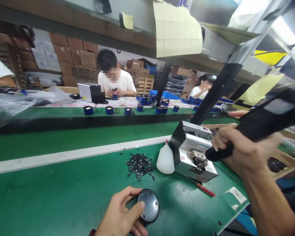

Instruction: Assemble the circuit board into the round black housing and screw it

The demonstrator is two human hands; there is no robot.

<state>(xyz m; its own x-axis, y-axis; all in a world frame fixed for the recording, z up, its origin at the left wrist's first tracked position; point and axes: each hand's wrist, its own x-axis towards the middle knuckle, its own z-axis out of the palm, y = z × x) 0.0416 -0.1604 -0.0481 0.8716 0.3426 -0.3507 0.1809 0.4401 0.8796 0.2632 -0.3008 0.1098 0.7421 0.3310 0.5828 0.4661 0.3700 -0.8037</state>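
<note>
Here, a round black disc (148, 206) with a grey, shiny face is gripped by the left hand (121, 214) at the near edge of the green bench (51, 193), thumb lying over its rim and fingers curled behind it. A black powered screwdriver (250, 127) is grasped by the right hand (236, 146), fingers clenched round its barrel, and its tip is held down at the front of a small grey metal machine (195, 157) standing on the bench. Just beside that machine, on its left, a white squeeze bottle (165, 160) is set upright. A heap of small black screws (139, 165) is spread near the bottle, between it and the white stripe (64, 155) along the bench. A red-handled tool (204, 189) is laid in front of the machine. Farther off, blue cylindrical parts (109, 110) are lined along another bench, where two other people (115, 82) are seated.
</note>
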